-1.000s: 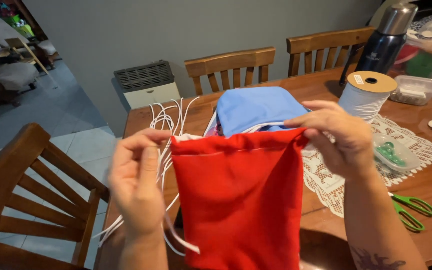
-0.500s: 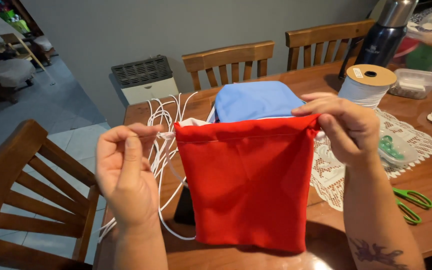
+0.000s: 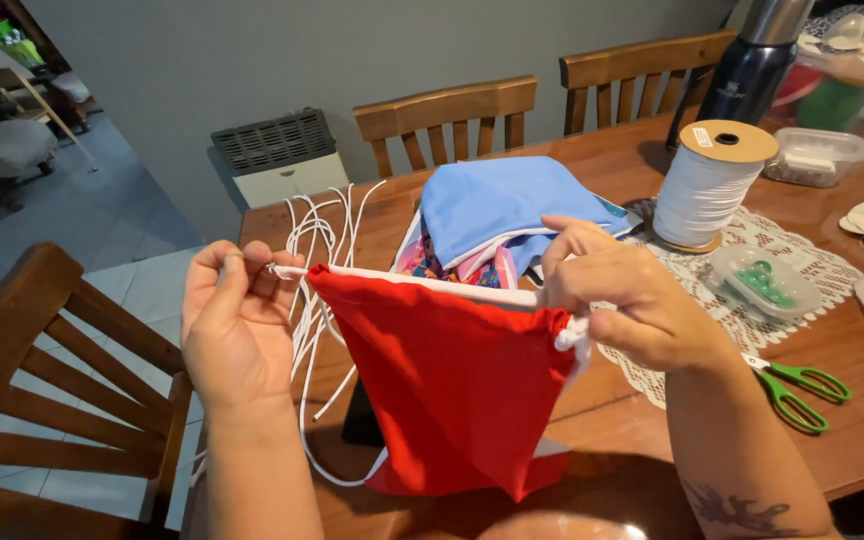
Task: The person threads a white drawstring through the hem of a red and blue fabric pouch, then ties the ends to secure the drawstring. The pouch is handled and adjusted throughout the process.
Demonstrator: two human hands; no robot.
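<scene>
Over the near edge of the wooden counter (image 3: 642, 170) a red fabric bag (image 3: 452, 385) is being held up by its top hem, so it hangs down with the lower end reaching the wood. Its left corner isn't gripped directly: a white cord (image 3: 282, 270) sticking out of that corner is pinched between thumb and fingers of the left hand (image 3: 234, 325), fingers curled tight. On the other side the top right corner is bunched up and clamped in the right hand (image 3: 637, 305), closed on the cloth, with a bit of white cord poking out under the fingers. A white strip can be seen running along the top hem between both hands.

Right behind the bag a pile of fabric pieces (image 3: 502, 215) is stacked, pale blue on top, some patterned bits underneath. A bundle of loose white cords (image 3: 322, 235) is draped over the counter's left edge, just beside the left hand. Further right a big spool of white cord (image 3: 709, 185) is parked on a lace doily (image 3: 802, 270), with a small clear plastic tub (image 3: 760, 282) of green bits next to it. Green-handled scissors (image 3: 797, 390) are lying near the right forearm. A dark steel flask (image 3: 757, 60) is standing at the back, and wooden chairs (image 3: 447, 120) are pushed in on the far side.
</scene>
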